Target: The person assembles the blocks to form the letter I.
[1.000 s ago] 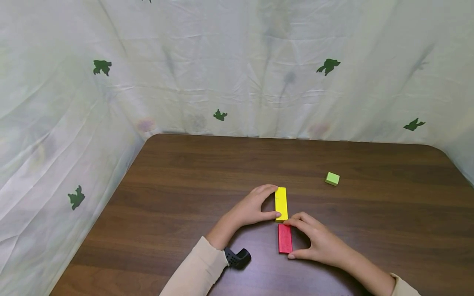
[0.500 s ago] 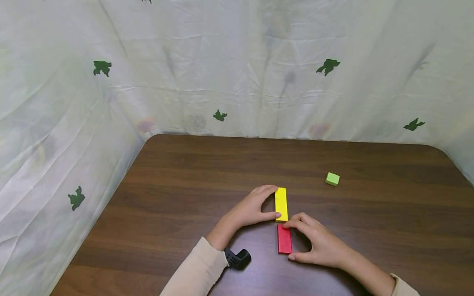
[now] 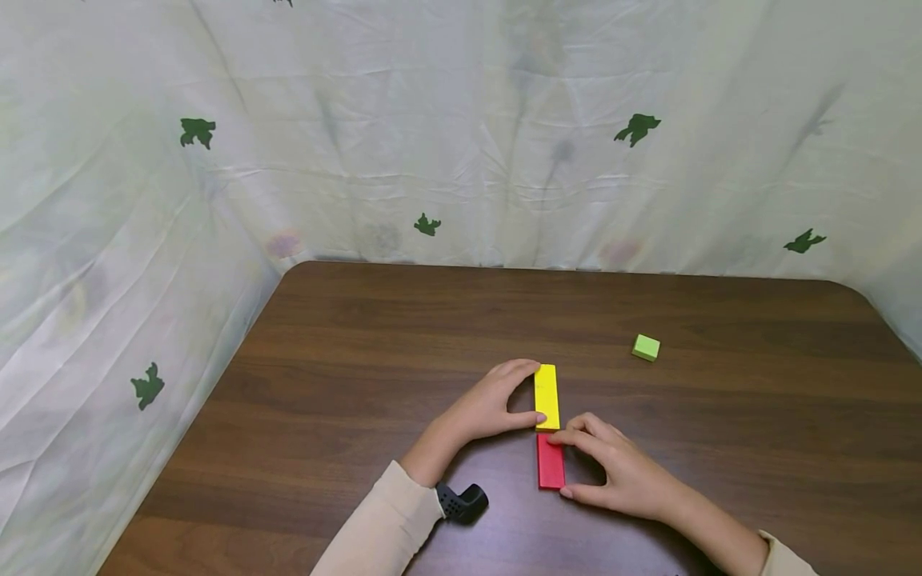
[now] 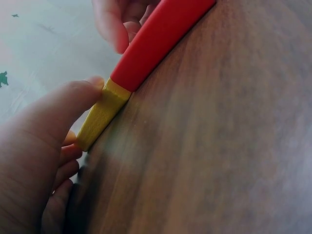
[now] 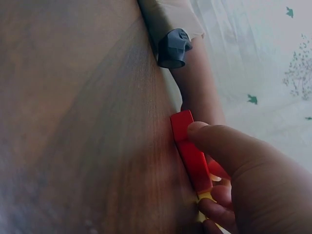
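Note:
A yellow rectangular block (image 3: 547,394) lies flat on the table. My left hand (image 3: 484,405) holds it by its two ends, with the thumb at the near end and the fingertips at the far end. Directly below it in the head view lies a red block (image 3: 551,464), in line with the yellow one. The right hand (image 3: 625,470) grips that red block, its index finger on the far end and its thumb at the near right corner. Seen from the left wrist, the red block (image 4: 153,46) meets the end of the yellow block (image 4: 103,116).
A small light-green block (image 3: 646,347) sits farther back on the right. The brown wooden table (image 3: 360,336) reaches a pale curtain (image 3: 475,144) with green bird shapes. On the left wrist is a black camera (image 3: 464,504).
The red block has shifted slightly left and away from me with the right hand, narrowing the gap to the yellow block. The left hand and the yellow block have stayed in place.

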A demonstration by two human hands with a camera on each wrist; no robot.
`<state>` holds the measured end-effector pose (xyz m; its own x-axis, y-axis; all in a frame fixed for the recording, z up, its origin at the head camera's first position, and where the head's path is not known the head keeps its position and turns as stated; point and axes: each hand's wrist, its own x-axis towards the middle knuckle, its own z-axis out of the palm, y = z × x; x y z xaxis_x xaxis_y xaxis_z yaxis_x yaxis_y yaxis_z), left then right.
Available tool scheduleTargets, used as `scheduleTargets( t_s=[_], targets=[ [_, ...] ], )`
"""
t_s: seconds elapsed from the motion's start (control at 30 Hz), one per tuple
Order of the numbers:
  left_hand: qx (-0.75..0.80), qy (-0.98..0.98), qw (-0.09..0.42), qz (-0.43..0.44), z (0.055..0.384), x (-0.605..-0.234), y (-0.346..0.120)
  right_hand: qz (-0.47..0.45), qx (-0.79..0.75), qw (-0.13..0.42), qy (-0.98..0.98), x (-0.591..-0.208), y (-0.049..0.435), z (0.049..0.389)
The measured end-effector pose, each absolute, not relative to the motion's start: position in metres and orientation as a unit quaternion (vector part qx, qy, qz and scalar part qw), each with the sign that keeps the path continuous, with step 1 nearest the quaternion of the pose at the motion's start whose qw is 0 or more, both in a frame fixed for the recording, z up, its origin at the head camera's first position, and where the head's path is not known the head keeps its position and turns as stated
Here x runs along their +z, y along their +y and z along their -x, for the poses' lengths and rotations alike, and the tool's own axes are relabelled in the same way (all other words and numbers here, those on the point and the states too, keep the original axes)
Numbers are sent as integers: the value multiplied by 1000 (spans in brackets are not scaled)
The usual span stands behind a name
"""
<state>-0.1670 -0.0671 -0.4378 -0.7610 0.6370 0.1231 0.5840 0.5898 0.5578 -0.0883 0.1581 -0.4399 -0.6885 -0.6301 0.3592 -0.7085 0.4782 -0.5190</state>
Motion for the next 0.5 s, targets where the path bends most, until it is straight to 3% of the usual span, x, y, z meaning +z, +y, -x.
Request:
scheduleTargets(
  t_s=[0.5],
  targets=[
    [296, 890, 47, -344, 168, -438, -67, -390, 330, 58, -858, -440, 158, 89]
  ],
)
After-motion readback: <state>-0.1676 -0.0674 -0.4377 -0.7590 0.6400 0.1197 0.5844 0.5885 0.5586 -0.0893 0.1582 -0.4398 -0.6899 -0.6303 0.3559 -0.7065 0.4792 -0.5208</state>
